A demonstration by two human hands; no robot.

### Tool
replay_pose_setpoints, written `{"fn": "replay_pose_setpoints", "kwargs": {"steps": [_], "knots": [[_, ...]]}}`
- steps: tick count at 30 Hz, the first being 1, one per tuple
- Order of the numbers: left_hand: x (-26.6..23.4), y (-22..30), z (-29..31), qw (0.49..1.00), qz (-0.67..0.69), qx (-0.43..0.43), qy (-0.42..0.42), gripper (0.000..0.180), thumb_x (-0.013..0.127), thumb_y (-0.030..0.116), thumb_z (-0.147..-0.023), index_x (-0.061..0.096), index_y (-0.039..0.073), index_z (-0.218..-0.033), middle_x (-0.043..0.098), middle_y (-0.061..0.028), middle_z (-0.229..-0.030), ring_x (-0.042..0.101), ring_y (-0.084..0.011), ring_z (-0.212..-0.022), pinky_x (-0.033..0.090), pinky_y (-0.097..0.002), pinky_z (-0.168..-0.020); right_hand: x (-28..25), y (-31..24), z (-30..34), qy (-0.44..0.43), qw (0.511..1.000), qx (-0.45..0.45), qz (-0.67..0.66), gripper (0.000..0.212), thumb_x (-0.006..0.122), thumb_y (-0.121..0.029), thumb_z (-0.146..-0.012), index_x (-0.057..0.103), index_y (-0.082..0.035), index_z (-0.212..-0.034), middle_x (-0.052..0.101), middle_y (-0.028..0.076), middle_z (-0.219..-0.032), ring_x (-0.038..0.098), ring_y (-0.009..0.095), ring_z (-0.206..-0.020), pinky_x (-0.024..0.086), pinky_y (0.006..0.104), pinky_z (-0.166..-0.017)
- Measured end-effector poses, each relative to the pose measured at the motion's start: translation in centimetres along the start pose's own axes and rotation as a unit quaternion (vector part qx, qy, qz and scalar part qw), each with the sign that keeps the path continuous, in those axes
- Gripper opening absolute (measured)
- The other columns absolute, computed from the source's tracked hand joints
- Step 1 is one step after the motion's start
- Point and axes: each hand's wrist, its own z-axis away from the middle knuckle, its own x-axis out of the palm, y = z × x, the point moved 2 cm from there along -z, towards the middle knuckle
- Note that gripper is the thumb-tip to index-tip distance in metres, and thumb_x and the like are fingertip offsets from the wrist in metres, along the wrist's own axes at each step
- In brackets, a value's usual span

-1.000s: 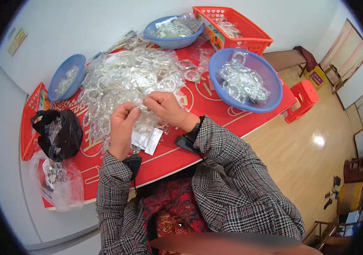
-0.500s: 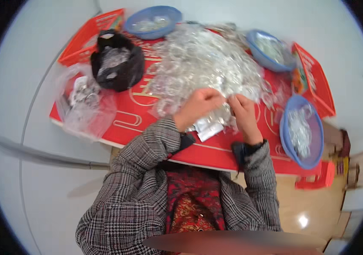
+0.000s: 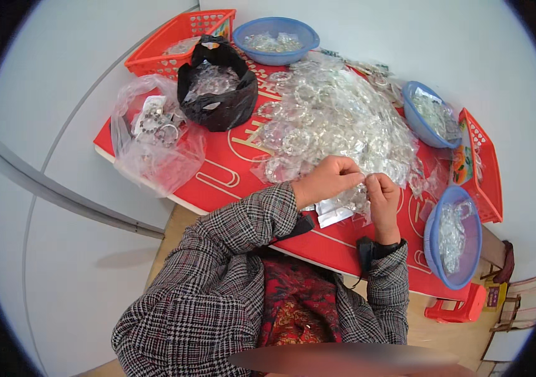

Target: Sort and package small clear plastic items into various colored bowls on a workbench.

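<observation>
Over the near edge of a large heap of small clear plastic bags (image 3: 337,119), my left hand (image 3: 328,182) and my right hand (image 3: 383,204) meet with thumbs and fingers pinched. Whatever they pinch is too small to make out; shiny clear plastic shows just under them. Many bags in the heap appear to hold ring-shaped, glittering pieces, perhaps bracelets. Below my fingers lies a white, silvery packet (image 3: 334,213) on the red table (image 3: 249,188). A black band (image 3: 368,251) is around my right wrist.
At the left stand a black plastic bag (image 3: 218,110), a clear plastic bag (image 3: 155,160) with ring-shaped pieces, and a red basket (image 3: 148,56). Blue bowls of small packets stand at the back (image 3: 274,58), back right (image 3: 431,129) and right (image 3: 431,245). Another red basket (image 3: 491,188) sits at the right edge.
The whole view has shifted, so the table and its things sit lower and mostly farther right in the picture. My hands stay pinched close together over the heap's near edge.
</observation>
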Motion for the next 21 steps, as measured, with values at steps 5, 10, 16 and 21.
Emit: {"fn": "replay_pose_setpoints", "kwargs": {"steps": [5, 10, 16, 21], "knots": [[1.3, 0.1, -0.6, 0.998, -0.067, -0.002, -0.014, 0.017, 0.058, 0.016, -0.082, 0.059, 0.000, -0.083, 0.055, 0.0019, -0.071, 0.049, -0.0047, -0.067, 0.042, -0.0209, -0.060, -1.2, 0.3, 0.7, 0.042, 0.997, 0.005, 0.060, 0.019, 0.053, -0.017, -0.085, 0.059, -0.001, -0.076, 0.051, -0.001, -0.060, 0.044, 0.006, -0.055, 0.035, 0.0215, -0.050], [-0.6, 0.5, 0.9, 0.996, -0.080, -0.028, 0.037, 0.017, 0.057, 0.017, -0.083, 0.060, 0.001, -0.085, 0.055, 0.0008, -0.071, 0.049, -0.0057, -0.066, 0.040, -0.0210, -0.060, 0.8, -1.1, -0.2, 0.011, 0.994, -0.034, 0.099, 0.021, 0.055, -0.018, -0.082, 0.059, 0.001, -0.075, 0.053, 0.007, -0.060, 0.049, 0.011, -0.058, 0.040, 0.0279, -0.053], [0.8, 0.5, 0.1, 0.999, -0.005, -0.048, 0.008, 0.014, 0.059, 0.014, -0.082, 0.059, 0.000, -0.082, 0.055, 0.0024, -0.070, 0.048, -0.0048, -0.065, 0.039, -0.0199, -0.058, -0.6, -0.4, -0.1, 0.038, 0.998, -0.036, 0.036, 0.019, 0.054, -0.015, -0.083, 0.059, 0.001, -0.075, 0.054, 0.003, -0.062, 0.048, 0.007, -0.059, 0.039, 0.0241, -0.052], [1.1, 0.5, 0.1, 0.999, -0.016, -0.037, -0.002, 0.010, 0.056, 0.012, -0.083, 0.057, 0.003, -0.080, 0.053, 0.0022, -0.070, 0.047, -0.0058, -0.065, 0.038, -0.0202, -0.060, -0.7, -0.3, 0.0, 0.043, 0.997, -0.067, 0.016, 0.021, 0.056, -0.017, -0.081, 0.057, 0.001, -0.072, 0.052, 0.007, -0.059, 0.048, 0.010, -0.056, 0.039, 0.0268, -0.051]]}}
